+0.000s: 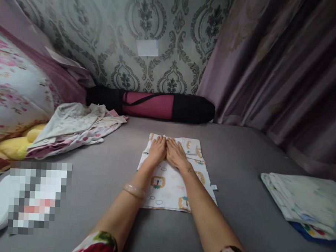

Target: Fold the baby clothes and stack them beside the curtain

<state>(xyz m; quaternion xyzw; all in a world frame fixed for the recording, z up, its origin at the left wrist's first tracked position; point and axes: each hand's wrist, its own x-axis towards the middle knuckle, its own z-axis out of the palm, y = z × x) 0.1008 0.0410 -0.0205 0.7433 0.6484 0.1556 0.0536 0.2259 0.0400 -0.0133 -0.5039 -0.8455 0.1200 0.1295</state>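
A white cloth point(167, 193) printed with lion faces and small cloud outlines lies flat on the grey sheet, its far end folded over toward me. My left hand point(157, 149) rests palm down on that folded part, fingers stretched out and pointing away. Beside it, with the two hands touching along their inner edges, my right hand point(175, 153) also presses flat on the fold. Both hands are open and grip nothing. A small white tag sticks out from the cloth's right edge. The cloth under the palms is hidden.
A black and pink roll bag point(149, 105) lies along the patterned wall. To the left are a pile of crumpled clothes point(76, 125), a yellow plush item point(16, 145) and a flowered pillow point(16, 86). Folded cloths point(306, 202) lie at the right, by purple curtains point(270, 71).
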